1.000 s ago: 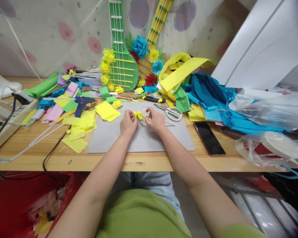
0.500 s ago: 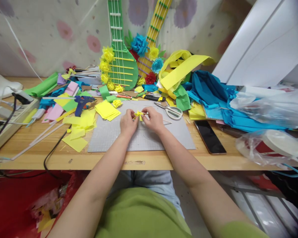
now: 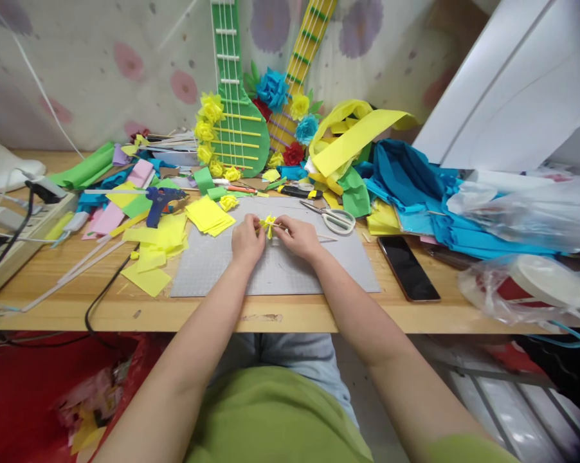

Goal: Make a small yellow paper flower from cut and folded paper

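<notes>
Between my two hands, just above the grey cutting mat [image 3: 213, 270], is a small yellow paper flower [image 3: 270, 225] with several pointed petals. My left hand [image 3: 248, 239] pinches its left side with closed fingers. From the right, my right hand [image 3: 297, 236] is also closed on the flower, fingertips pressed to its petals. A finished yellow paper rose [image 3: 229, 202] rests near the mat's top left, beside a stack of yellow paper squares [image 3: 209, 216]. White-handled scissors [image 3: 337, 220] lie at the mat's upper right.
A blue glue gun [image 3: 159, 204] and loose yellow paper [image 3: 162, 238] lie at left, near a power strip [image 3: 34, 231]. A green paper lute [image 3: 242, 128] leans against the back wall. At right are a phone [image 3: 408, 268], blue crepe paper [image 3: 415, 186] and a plastic-wrapped cup [image 3: 531, 283].
The yellow flower has turned between my fingers, and its petals now point more up and down. My hands have shifted only slightly.
</notes>
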